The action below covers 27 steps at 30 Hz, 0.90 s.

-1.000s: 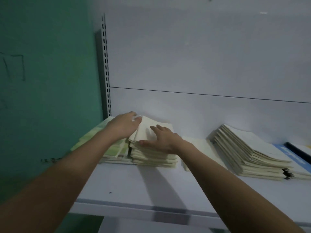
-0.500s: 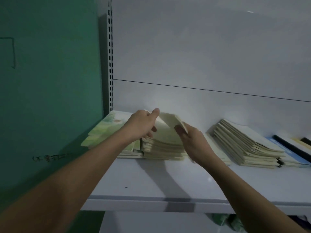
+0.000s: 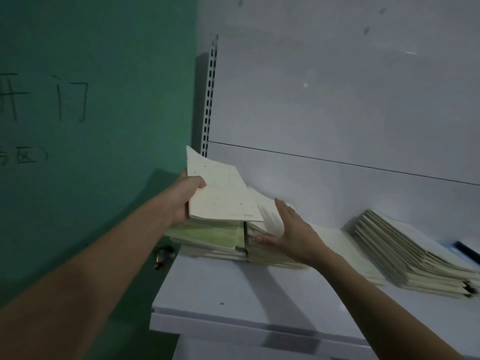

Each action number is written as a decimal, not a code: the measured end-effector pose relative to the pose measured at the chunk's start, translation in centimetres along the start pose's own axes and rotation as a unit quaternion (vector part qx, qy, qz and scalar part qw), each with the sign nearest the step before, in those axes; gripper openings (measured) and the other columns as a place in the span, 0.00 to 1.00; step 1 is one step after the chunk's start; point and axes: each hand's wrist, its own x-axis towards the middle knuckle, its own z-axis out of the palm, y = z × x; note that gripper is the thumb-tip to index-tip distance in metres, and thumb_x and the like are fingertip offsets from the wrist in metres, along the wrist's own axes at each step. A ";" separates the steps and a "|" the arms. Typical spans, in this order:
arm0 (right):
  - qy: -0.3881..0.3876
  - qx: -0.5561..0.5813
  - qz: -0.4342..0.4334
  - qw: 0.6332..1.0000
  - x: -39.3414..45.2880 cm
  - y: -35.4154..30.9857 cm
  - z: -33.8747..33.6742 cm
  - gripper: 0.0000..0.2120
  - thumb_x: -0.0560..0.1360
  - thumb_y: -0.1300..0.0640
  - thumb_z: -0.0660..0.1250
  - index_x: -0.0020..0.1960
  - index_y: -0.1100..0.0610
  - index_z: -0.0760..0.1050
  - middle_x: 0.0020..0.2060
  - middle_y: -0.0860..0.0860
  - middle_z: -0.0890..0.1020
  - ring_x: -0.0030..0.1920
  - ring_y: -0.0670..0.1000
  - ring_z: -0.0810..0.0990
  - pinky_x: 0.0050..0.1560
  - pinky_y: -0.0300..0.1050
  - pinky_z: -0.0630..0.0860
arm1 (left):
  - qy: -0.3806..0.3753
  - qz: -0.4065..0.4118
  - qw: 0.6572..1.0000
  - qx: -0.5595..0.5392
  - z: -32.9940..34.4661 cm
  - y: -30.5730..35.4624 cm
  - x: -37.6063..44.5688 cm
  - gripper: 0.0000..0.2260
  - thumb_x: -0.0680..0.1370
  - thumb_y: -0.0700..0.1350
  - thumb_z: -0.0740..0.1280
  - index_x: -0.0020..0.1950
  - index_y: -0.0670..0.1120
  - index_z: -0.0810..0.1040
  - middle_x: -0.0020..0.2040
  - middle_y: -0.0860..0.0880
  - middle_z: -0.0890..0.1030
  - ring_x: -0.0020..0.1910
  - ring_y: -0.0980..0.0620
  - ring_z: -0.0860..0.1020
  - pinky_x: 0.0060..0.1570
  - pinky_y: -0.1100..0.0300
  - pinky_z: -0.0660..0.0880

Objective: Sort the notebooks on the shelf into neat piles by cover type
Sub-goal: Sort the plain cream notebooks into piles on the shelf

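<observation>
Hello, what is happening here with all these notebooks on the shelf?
A person is sorting notebooks on a white shelf. The left hand grips a cream notebook, lifted and tilted above the green-covered pile at the shelf's left end. The right hand, fingers straight, rests against the cream pile beside it. Further right, a slanted pile lies untouched.
</observation>
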 end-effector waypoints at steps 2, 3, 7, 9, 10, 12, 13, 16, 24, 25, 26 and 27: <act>-0.039 -0.047 0.004 0.998 0.2 0.1 1.1 0.51 0.67 0.24 0.57 0.79 0.50 0.44 0.79 0.48 0.50 0.78 0.51 0.50 0.76 0.56 0.53 | -0.009 0.011 1.000 0.011 -0.3 -0.5 0.1 0.20 0.81 0.36 0.56 0.71 0.52 0.63 0.55 0.46 0.77 0.48 0.47 0.78 0.36 0.53 0.77; -0.044 -0.073 -0.006 0.996 -0.1 0.1 1.7 0.49 0.69 0.24 0.55 0.79 0.50 0.45 0.79 0.49 0.51 0.78 0.52 0.51 0.76 0.56 0.52 | -0.014 0.011 1.000 0.010 -0.3 -0.9 0.1 0.21 0.81 0.36 0.56 0.72 0.52 0.63 0.53 0.47 0.77 0.47 0.47 0.78 0.35 0.53 0.77; 0.039 -0.122 -0.031 0.991 -3.8 0.3 3.0 0.37 0.76 0.30 0.50 0.78 0.48 0.51 0.77 0.46 0.56 0.77 0.51 0.55 0.75 0.53 0.54 | -0.020 0.006 1.000 0.003 -0.2 -2.2 0.6 0.21 0.81 0.35 0.55 0.72 0.51 0.64 0.56 0.46 0.77 0.47 0.48 0.77 0.35 0.54 0.76; 0.085 -0.132 -0.064 0.986 -5.7 0.9 2.9 0.28 0.80 0.39 0.52 0.77 0.46 0.57 0.75 0.45 0.63 0.75 0.50 0.61 0.73 0.51 0.60 | -0.016 0.001 1.000 -0.006 -0.4 -2.2 1.0 0.22 0.81 0.35 0.55 0.72 0.52 0.64 0.62 0.43 0.76 0.49 0.46 0.77 0.35 0.52 0.77; 0.115 -0.119 -0.071 0.984 -6.3 1.1 2.6 0.24 0.81 0.42 0.53 0.75 0.46 0.63 0.72 0.46 0.69 0.71 0.51 0.69 0.68 0.51 0.66 | -0.014 -0.002 1.000 -0.008 -0.5 -2.2 1.1 0.22 0.81 0.35 0.55 0.72 0.52 0.64 0.63 0.43 0.75 0.49 0.46 0.77 0.33 0.52 0.77; 0.168 -0.019 -0.022 0.985 -6.5 1.3 1.4 0.20 0.82 0.45 0.53 0.65 0.51 0.76 0.56 0.51 0.83 0.53 0.56 0.81 0.52 0.50 0.76 | -0.011 -0.008 1.000 -0.004 -0.6 -2.1 1.0 0.22 0.81 0.35 0.55 0.73 0.52 0.63 0.61 0.43 0.75 0.48 0.45 0.77 0.29 0.53 0.78; 0.178 0.064 0.024 0.982 -6.0 1.2 0.6 0.22 0.81 0.43 0.52 0.58 0.53 0.79 0.46 0.52 0.83 0.45 0.56 0.81 0.45 0.50 0.76 | -0.013 -0.011 1.000 0.000 -0.5 -2.0 1.0 0.22 0.81 0.35 0.55 0.73 0.52 0.63 0.59 0.44 0.75 0.47 0.46 0.77 0.29 0.53 0.77; 0.222 0.198 0.080 0.951 -4.1 0.4 -1.7 0.23 0.81 0.41 0.52 0.46 0.57 0.78 0.36 0.52 0.81 0.38 0.55 0.79 0.40 0.54 0.77 | -0.028 -0.019 0.999 0.013 0.2 -2.0 0.9 0.22 0.81 0.35 0.55 0.73 0.51 0.63 0.52 0.46 0.77 0.46 0.47 0.77 0.35 0.53 0.76; 0.145 0.011 -0.126 0.981 -4.1 -7.1 -2.1 0.16 0.82 0.44 0.52 0.57 0.51 0.74 0.46 0.48 0.81 0.42 0.54 0.78 0.41 0.48 0.72 | -0.156 -0.113 0.978 -0.085 4.6 -3.1 0.1 0.25 0.73 0.62 0.69 0.59 0.43 0.80 0.49 0.40 0.83 0.45 0.43 0.82 0.43 0.49 0.81; 0.130 -0.014 -0.138 0.982 -4.3 -7.4 -2.1 0.18 0.81 0.41 0.51 0.57 0.51 0.73 0.48 0.50 0.82 0.43 0.55 0.78 0.43 0.50 0.74 | -0.158 -0.116 0.975 -0.103 4.4 -3.3 0.1 0.24 0.74 0.60 0.68 0.60 0.42 0.80 0.48 0.40 0.83 0.43 0.43 0.82 0.39 0.51 0.80; 0.105 -0.032 -0.147 0.983 -4.5 -7.5 -2.1 0.21 0.80 0.38 0.50 0.59 0.51 0.72 0.51 0.51 0.82 0.45 0.55 0.78 0.45 0.51 0.75 | -0.149 -0.114 0.975 -0.114 4.1 -3.5 0.1 0.21 0.76 0.55 0.67 0.62 0.42 0.79 0.48 0.41 0.83 0.43 0.44 0.81 0.36 0.53 0.80; 0.066 -0.040 -0.153 0.985 -4.6 -7.5 -2.3 0.23 0.79 0.37 0.50 0.63 0.51 0.70 0.56 0.51 0.80 0.49 0.55 0.78 0.48 0.51 0.75 | -0.136 -0.111 0.978 -0.116 3.8 -3.6 0.0 0.18 0.77 0.50 0.64 0.64 0.42 0.78 0.48 0.41 0.83 0.43 0.43 0.81 0.35 0.54 0.79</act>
